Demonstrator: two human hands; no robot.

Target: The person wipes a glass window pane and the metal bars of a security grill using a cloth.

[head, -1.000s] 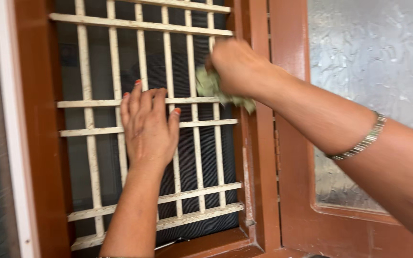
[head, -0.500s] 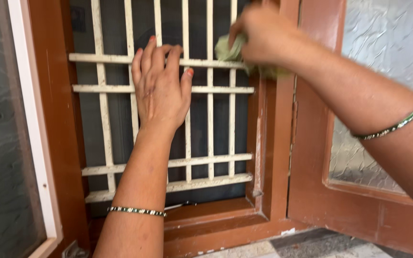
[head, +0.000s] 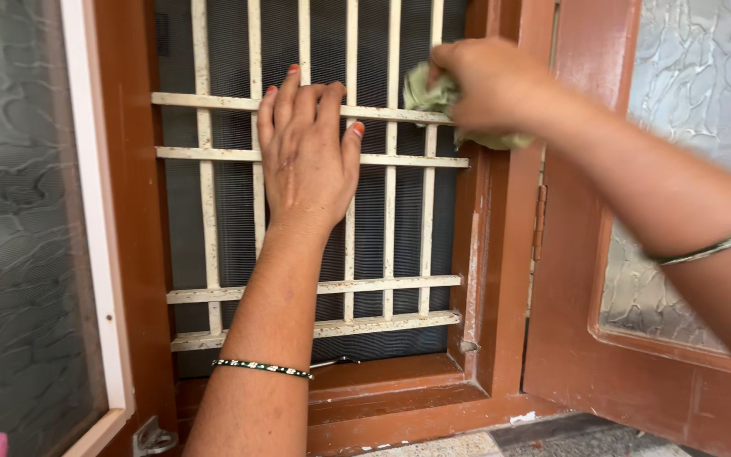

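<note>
While the left hand (head: 308,156) lies flat and spread against the cream window grille (head: 213,220), the right hand (head: 488,85) clenches a crumpled pale green cloth (head: 425,91), pressing it on an upper bar beside the brown wooden frame (head: 501,279).

A cream-painted metal window grille (head: 315,211) fills the centre of the frame, its vertical bars crossed by paired horizontal rails, set in a reddish-brown wooden frame (head: 129,211) with dark mesh behind. A left hand (head: 308,161) lies flat against the upper rails at centre, fingers spread upward. At upper right of centre, a right hand (head: 488,89) presses a crumpled pale green cloth (head: 429,93) against the top rail. The wooden sill (head: 382,398) runs along the bottom of the frame.
</note>
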